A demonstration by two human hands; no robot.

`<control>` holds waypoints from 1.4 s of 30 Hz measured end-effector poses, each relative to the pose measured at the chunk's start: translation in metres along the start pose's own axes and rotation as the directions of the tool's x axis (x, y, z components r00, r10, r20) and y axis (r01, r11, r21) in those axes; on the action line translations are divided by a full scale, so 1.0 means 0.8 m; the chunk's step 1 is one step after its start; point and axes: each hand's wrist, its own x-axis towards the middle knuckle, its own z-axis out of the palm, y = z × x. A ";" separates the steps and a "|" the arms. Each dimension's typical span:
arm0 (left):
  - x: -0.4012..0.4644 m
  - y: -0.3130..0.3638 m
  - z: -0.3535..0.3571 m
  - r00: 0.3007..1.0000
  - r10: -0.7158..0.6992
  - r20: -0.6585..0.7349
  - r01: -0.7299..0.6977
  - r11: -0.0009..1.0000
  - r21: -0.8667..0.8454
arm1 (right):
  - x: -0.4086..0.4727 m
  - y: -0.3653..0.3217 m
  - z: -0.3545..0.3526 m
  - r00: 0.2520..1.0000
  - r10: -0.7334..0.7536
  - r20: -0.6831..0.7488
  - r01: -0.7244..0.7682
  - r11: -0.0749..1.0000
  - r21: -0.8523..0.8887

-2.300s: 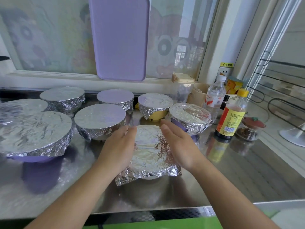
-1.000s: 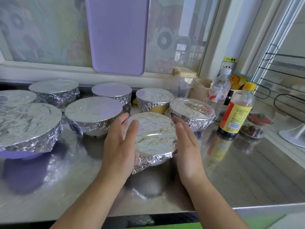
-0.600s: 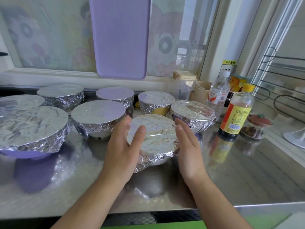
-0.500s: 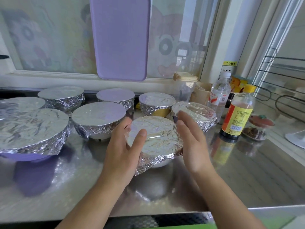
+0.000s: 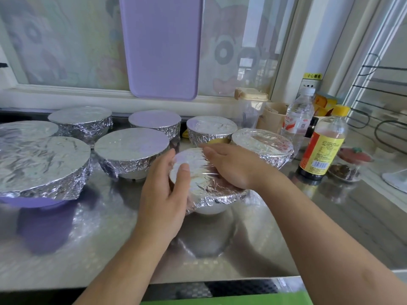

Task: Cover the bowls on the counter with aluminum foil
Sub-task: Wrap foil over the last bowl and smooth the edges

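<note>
Eight foil-covered bowls stand on the steel tabletop, and both hands are on the nearest one, a white bowl whose top is wrapped in crumpled foil. It sits near the front middle of the tabletop, just in front of the yellow bowl and beside the purple-rimmed bowl on the right.

The left hand cups the bowl's left side, palm against the folded foil edge, its fingers reaching round the far-left rim and the thumb lying flat on the foil top. They are loosely curved round the rim, pressing rather than pinching.

The right hand lies palm down across the far and right part of the foil top, its fingers held together, nearly straight and pointing left, pressing the sheet flat. Both bare forearms come in from the bottom edge, the right one crossing in from the lower right corner.

To the left stand a large purple bowl and further covered bowls behind it. A sauce bottle and a water bottle stand at the right, and a purple cutting board leans against the window.
</note>
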 end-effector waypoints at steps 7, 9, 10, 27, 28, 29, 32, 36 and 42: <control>0.000 0.005 -0.016 0.943 0.266 0.197 -0.299 0.941 0.161 | -0.031 0.008 0.008 0.967 -0.018 -0.253 0.113 0.923 0.367; -0.002 0.004 -0.020 0.908 0.327 0.263 -0.373 0.916 0.149 | -0.052 0.019 0.021 0.910 -0.185 -0.372 0.313 0.893 0.322; -0.003 0.004 -0.020 0.892 0.347 0.289 -0.397 0.908 0.136 | -0.061 0.026 0.031 0.885 -0.273 -0.377 0.395 0.868 0.301; 0.000 -0.010 -0.041 0.794 0.366 0.486 -0.515 0.829 0.217 | -0.082 0.055 0.068 0.809 -0.394 -0.436 0.541 0.789 0.291; 0.000 -0.011 -0.042 0.793 0.364 0.488 -0.515 0.829 0.219 | -0.082 0.055 0.068 0.809 -0.395 -0.434 0.542 0.789 0.292; 0.000 -0.011 -0.043 0.794 0.362 0.489 -0.513 0.830 0.219 | -0.083 0.055 0.068 0.812 -0.395 -0.431 0.540 0.789 0.295; -0.001 -0.010 -0.044 0.800 0.357 0.483 -0.499 0.842 0.204 | -0.083 0.055 0.067 0.818 -0.388 -0.424 0.532 0.791 0.302; -0.002 -0.008 -0.046 0.804 0.349 0.482 -0.488 0.850 0.198 | -0.084 0.053 0.067 0.824 -0.382 -0.419 0.524 0.796 0.304; -0.006 -0.009 -0.048 0.861 0.270 0.432 -0.335 0.939 0.082 | -0.091 0.052 0.064 0.850 -0.323 -0.416 0.504 0.727 0.466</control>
